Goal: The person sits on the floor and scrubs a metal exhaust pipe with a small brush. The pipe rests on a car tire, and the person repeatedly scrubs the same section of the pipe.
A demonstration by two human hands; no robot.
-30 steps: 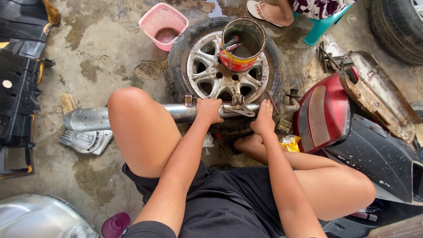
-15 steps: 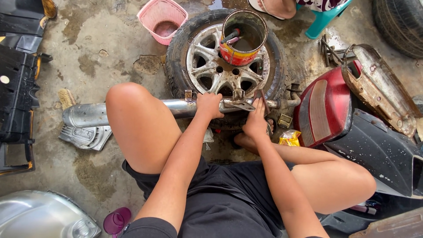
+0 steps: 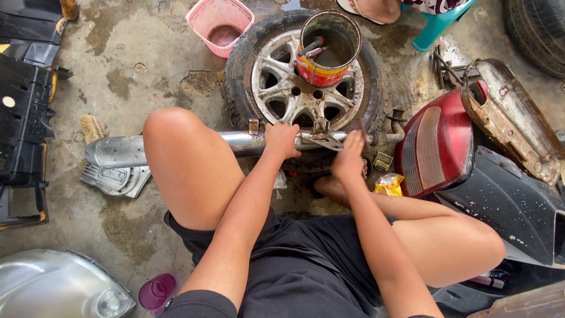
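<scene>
Currently: left hand point(image 3: 281, 140) clamped on exhaust pipe point(image 3: 176, 147), right hand point(image 3: 348, 154) closed at its bracket point(image 3: 321, 139); steadying needed next.

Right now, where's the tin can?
In the head view, the tin can stands on the wheel at top centre, just beyond the exhaust pipe, right of the pink basket.

The exhaust pipe point(image 3: 235, 143) under the left hand point(image 3: 281, 140) is bare metal, shiny in places and dulled with grime elsewhere. The wheel point(image 3: 306, 88) has a cast metal rim, matt and scuffed, in rough black rubber. The can point(image 3: 326, 50) is painted metal, glossy and stained. The basket point(image 3: 219, 25) is pink plastic. The floor point(image 3: 118, 76) is rough, blotchy concrete.
</scene>
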